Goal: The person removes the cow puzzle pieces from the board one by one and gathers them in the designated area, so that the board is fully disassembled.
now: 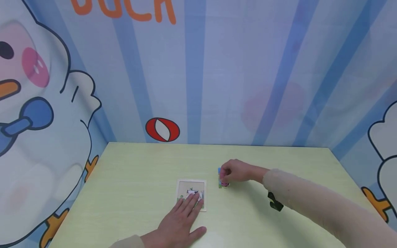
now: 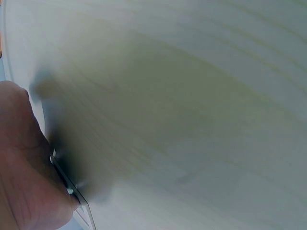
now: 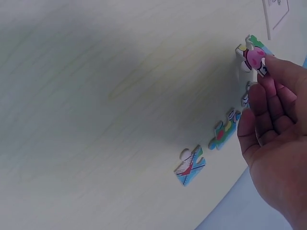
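Observation:
A small jigsaw board [image 1: 192, 180] with a pale raised rim lies on the table, with a printed picture inside. My left hand [image 1: 183, 220] rests on its lower part, fingers straight and thumb spread aside. In the left wrist view that hand [image 2: 29, 163] lies at the left border, beside the board's edge. To the right of the board, my right hand [image 1: 237, 170] pinches a pink and green puzzle piece [image 3: 255, 56] between thumb and fingers. Near it on the table lie a red, white and blue puzzle piece [image 3: 191, 166], a blue and green one [image 3: 224, 129] and one partly hidden behind the fingers.
The pale wooden table [image 1: 136, 172] reaches back to a blue striped cloth [image 1: 223, 69] printed with cartoon ducks. A dark device [image 1: 274, 202] is strapped at the right sleeve [image 1: 310, 199]. A corner of the board [image 3: 277, 14] shows at top right in the right wrist view.

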{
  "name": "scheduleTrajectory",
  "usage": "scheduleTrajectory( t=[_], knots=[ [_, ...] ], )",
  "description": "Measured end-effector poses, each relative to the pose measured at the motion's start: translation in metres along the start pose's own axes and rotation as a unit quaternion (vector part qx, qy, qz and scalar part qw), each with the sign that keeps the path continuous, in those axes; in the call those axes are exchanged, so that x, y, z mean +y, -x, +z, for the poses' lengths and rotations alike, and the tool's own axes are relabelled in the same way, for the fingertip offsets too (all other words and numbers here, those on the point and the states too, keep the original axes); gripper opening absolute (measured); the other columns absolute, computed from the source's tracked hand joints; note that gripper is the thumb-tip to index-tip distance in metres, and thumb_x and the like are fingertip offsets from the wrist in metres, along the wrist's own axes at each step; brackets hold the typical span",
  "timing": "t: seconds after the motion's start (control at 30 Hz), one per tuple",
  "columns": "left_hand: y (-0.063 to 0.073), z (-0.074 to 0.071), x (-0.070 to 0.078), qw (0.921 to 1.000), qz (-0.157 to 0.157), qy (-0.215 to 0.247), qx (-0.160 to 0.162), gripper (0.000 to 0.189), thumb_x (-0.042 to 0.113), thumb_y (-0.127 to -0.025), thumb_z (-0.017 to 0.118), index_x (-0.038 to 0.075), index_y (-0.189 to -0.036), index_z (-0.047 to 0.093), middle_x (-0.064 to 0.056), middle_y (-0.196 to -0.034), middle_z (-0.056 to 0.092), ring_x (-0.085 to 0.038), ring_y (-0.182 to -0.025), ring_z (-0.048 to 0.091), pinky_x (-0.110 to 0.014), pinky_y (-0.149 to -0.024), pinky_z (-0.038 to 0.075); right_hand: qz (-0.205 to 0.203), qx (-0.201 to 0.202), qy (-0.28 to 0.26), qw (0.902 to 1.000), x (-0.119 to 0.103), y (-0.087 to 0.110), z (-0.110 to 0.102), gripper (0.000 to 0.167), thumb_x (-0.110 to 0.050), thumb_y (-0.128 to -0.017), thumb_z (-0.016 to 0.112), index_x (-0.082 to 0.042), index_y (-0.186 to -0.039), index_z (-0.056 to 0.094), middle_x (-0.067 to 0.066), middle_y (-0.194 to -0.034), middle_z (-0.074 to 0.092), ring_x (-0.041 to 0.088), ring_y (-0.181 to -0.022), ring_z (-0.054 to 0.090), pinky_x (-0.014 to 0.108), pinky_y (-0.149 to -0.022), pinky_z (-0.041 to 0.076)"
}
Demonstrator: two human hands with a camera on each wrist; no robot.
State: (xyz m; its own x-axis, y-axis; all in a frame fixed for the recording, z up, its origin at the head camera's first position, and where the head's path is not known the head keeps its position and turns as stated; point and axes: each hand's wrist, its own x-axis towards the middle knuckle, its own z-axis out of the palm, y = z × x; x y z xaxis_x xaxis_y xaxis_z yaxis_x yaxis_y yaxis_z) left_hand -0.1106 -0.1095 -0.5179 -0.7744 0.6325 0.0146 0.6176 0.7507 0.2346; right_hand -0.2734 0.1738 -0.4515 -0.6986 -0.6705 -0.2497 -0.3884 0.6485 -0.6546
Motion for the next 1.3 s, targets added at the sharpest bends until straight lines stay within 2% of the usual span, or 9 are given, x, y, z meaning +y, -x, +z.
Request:
scheduleTrajectory(
  t=[0.5,0.87,1.13,1.3],
  knots=[
    [-0.001,0.000,0.001,0.9999,0.003,-0.015,0.008,0.081,0.064,-0.112,0.030,0.006,-0.169,0.031,-0.014,-0.177,0.022,-0.031,-0.163,0.022,-0.053,-0.128,0.028,-0.004,0.052,0.037,0.9979,0.002,-0.002,0.006,0.009,-0.006,-0.098,0.077,-0.009,-0.090,0.073,-0.005,-0.083,0.072,0.005,-0.076,0.061,0.024,-0.074,0.053],
    [-0.001,0.000,0.002,0.9996,0.006,-0.024,0.015,0.081,0.064,-0.112,0.030,0.006,-0.168,0.032,-0.014,-0.176,0.024,-0.031,-0.163,0.023,-0.052,-0.127,0.029,-0.016,0.065,0.052,0.9964,0.008,0.002,0.010,0.008,-0.010,-0.098,0.078,-0.011,-0.092,0.073,-0.007,-0.086,0.070,0.004,-0.077,0.060,0.025,-0.075,0.052],
    [0.000,-0.001,0.002,1.0000,0.001,-0.008,-0.003,0.083,0.066,-0.111,0.029,0.006,-0.169,0.030,-0.014,-0.177,0.021,-0.032,-0.163,0.020,-0.054,-0.127,0.028,-0.031,0.076,0.093,0.9922,0.017,0.007,0.013,0.015,-0.018,-0.090,0.088,-0.014,-0.094,0.075,-0.006,-0.089,0.064,0.009,-0.083,0.055,0.027,-0.079,0.050],
    [0.001,-0.001,0.002,0.9999,0.000,-0.014,0.000,0.083,0.065,-0.111,0.029,0.006,-0.169,0.030,-0.014,-0.177,0.021,-0.031,-0.164,0.020,-0.054,-0.127,0.029,-0.046,0.084,0.104,0.9899,0.020,0.007,0.018,0.017,-0.018,-0.087,0.090,-0.015,-0.095,0.075,-0.007,-0.089,0.064,0.008,-0.083,0.055,0.028,-0.080,0.051]
  ],
)
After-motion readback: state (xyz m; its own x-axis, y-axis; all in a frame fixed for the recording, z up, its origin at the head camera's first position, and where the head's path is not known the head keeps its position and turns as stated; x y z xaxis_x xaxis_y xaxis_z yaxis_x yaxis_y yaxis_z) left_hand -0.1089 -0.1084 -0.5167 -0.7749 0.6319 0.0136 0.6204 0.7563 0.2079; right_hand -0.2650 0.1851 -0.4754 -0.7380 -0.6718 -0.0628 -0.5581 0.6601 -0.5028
